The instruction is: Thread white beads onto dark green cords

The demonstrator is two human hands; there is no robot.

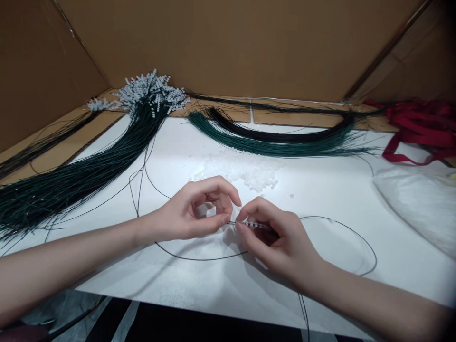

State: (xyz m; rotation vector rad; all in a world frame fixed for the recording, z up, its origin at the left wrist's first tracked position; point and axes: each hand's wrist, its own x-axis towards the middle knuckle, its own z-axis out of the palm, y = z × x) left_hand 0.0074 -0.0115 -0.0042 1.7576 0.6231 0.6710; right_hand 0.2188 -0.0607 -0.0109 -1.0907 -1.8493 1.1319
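Note:
Near the middle of the white tabletop, my left hand (203, 209) pinches a thin dark wire (231, 223) between thumb and fingers, with its index finger raised and curved. Close beside it, my right hand (276, 232) is closed on a short row of white beads (257, 225) strung on wire. The rear end of that row is hidden in my right palm. Long loops of dark wire (203, 259) curve over the table around both hands. Just beyond my fingers lies a loose spread of small whitish beads (254, 173).
A big bundle of dark green wires (107, 156) with white beaded tips (149, 95) lies at left. Green wires (270, 147) and black wires (274, 135) curve along the back. Red ribbon (416, 128) and a see-through plastic bag (420, 199) are at right. Cardboard walls (228, 47) enclose the back.

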